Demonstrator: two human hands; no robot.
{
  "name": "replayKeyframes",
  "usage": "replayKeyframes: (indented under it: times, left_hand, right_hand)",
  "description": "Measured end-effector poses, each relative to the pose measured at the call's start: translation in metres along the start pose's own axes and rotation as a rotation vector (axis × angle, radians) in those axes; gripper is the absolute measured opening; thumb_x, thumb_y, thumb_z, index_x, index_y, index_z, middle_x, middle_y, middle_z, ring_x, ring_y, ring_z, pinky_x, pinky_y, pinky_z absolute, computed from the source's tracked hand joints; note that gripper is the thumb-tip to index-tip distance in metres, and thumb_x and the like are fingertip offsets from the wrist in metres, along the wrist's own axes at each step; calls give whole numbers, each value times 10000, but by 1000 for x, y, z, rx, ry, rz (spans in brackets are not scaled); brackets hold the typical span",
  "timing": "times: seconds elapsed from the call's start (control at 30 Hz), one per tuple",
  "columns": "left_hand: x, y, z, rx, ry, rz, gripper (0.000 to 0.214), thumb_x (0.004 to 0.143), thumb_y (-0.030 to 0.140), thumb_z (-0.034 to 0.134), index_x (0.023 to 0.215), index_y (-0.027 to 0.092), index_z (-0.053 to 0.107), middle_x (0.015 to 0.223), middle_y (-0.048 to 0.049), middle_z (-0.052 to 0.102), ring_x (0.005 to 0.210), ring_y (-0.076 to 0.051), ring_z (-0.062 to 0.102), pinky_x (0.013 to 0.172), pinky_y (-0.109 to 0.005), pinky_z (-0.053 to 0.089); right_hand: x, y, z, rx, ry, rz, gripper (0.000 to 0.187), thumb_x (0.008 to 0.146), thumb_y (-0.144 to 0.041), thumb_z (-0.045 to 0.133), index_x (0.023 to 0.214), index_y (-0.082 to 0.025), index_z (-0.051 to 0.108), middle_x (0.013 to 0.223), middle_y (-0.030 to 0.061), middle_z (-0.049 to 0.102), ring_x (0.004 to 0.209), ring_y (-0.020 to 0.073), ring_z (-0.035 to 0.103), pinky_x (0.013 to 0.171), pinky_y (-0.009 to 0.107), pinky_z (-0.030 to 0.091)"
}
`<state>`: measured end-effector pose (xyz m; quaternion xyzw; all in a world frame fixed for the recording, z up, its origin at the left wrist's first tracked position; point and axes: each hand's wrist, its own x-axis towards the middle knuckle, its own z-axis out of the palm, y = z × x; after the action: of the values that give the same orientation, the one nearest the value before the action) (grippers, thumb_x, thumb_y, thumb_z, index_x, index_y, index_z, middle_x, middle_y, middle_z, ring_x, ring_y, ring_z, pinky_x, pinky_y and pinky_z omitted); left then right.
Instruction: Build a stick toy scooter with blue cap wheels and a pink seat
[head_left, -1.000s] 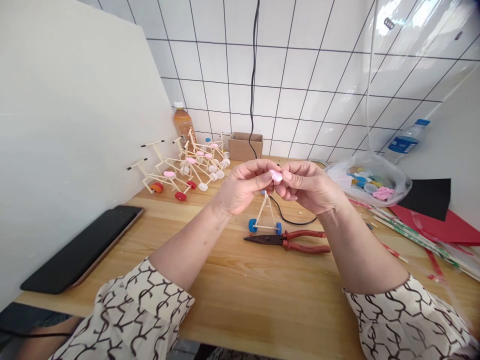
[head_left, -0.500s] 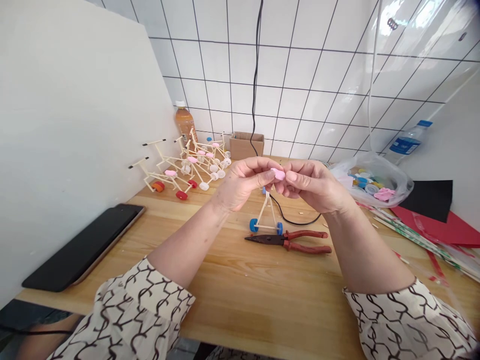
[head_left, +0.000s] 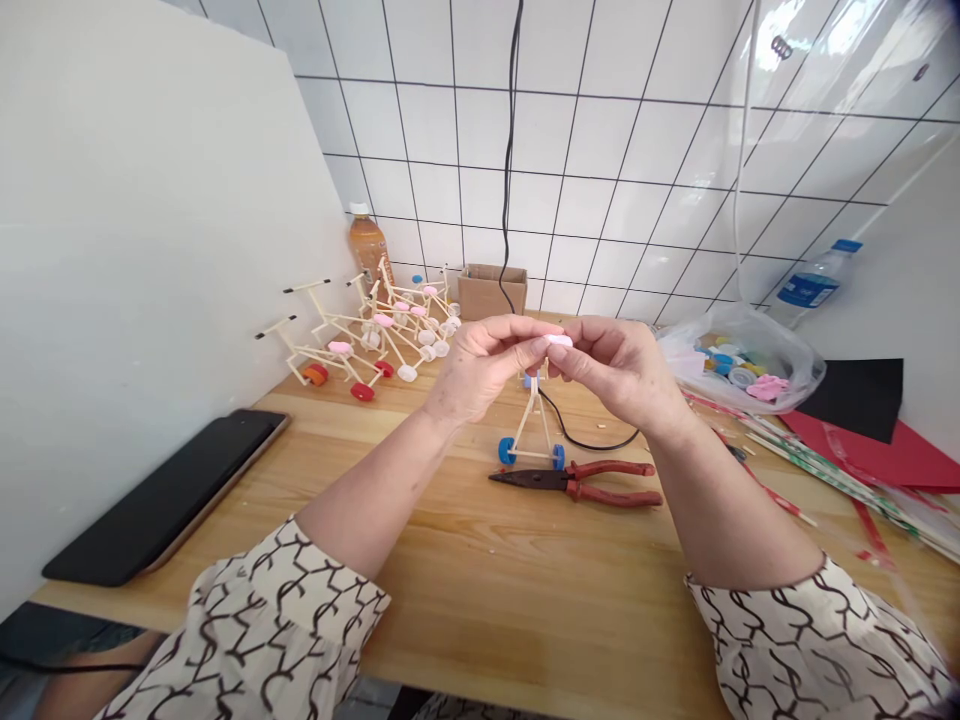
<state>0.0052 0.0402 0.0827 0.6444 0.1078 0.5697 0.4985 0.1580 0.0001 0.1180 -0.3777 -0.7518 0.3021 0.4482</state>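
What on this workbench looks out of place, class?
A black cable loops across the wooden worktop right beside the blue-wheeled stick frame. It looks odd among the craft materials and could perhaps snag the frame.

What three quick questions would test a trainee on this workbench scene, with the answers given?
1. What colour is the small piece pinched between the fingertips of the left hand and the right hand? A. pale pink B. blue C. red
2. True or false: on the wooden table, the red-handled pliers lie nearer the person than the stick model with blue wheels.
3. Fill in the blank: the clear plastic bag holds coloured ____.

Key: 1. A; 2. true; 3. bottle caps
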Motion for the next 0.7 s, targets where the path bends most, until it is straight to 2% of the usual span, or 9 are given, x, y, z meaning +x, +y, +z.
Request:
replayKeyframes:
  times: [0.37,0.57,0.7]
  left_hand:
    - [1,3,1,-83,42,-67,88,733,254,695,795,194,714,747,-12,686,606,-87,563,559,-225,448]
    - [0,1,2,-97,37,-85,75,754,244,673,799,194,706,754,-5,676,580,-69,527,562,-213,443]
    - [0,-1,1,-139,31,-105,72,748,235,678,804,203,708,767,-2,673,593,-67,526,556,-202,441]
  right_hand:
    - [-1,1,1,31,-30,-1,334,789,-467,598,832,-139,641,748,53,640,637,116,525,533,243,392]
    - [-2,4,5,-143,63,-113,322,838,-430,549,762,-136,656,664,26,609,588,93,472,540,238,373]
    - [-2,3,4,-96,41,-90,333,816,-446,572,822,-124,656,691,38,623,586,98,488,534,239,384]
